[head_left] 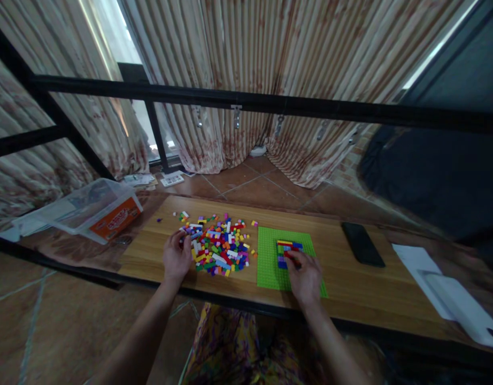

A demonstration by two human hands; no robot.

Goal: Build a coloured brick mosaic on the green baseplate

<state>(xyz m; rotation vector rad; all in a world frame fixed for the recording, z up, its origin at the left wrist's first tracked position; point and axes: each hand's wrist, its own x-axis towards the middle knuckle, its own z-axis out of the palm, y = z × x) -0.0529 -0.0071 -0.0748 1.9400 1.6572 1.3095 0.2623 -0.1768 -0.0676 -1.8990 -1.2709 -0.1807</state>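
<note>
My right hand (pixel 305 275) reaches over a green studded baseplate (pixel 268 262), its fingers pinched on a red toy brick (pixel 297 263). Under those fingertips sits a small multicoloured block of joined bricks (pixel 281 259), with yellow, red, blue, purple and green showing; my hand covers part of it. At the left edge of a heap of loose toy bricks (pixel 222 251) is my left hand (pixel 177 256). Its fingers are curled together by the bricks, and what they hold, if anything, is too small to make out.
A black phone (pixel 362 244) lies right of the baseplate on the wooden table (pixel 238 297). Farther right are white papers and a white device (pixel 465 307). A clear plastic box (pixel 98 211) with an orange label stands at left. A black metal bar (pixel 254 101) crosses behind the table.
</note>
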